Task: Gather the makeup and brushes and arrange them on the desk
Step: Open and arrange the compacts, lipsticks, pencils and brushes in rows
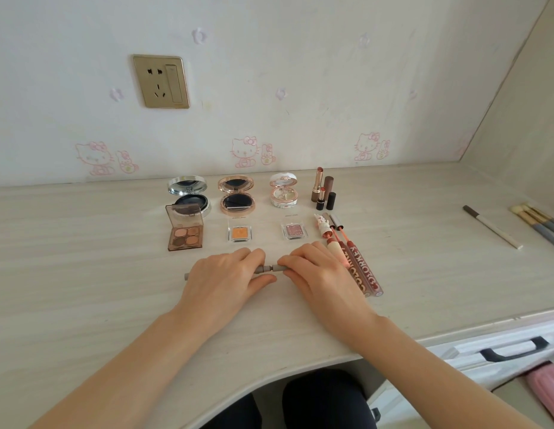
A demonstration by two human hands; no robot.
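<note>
Both hands lie low on the desk [84,274] around a thin grey makeup pencil [266,269]. My left hand [224,280] grips its body and my right hand [313,270] grips its cap, with a small gap showing between the two parts. Behind them stand three open compacts: silver [189,193], rose-gold [237,195] and white [283,193]. In front of those sit a brown eyeshadow quad [185,232], an orange single pan [238,233] and a pink single pan [292,231]. Lipsticks [323,190] and opened lip glosses [357,264] are to the right.
A white-and-brown pencil [492,226] and a few grey-handled brushes [538,226] lie at the far right of the desk. A drawer with a dark handle [514,349] sits below the desk's right edge. A wall socket [161,81] is on the wall behind.
</note>
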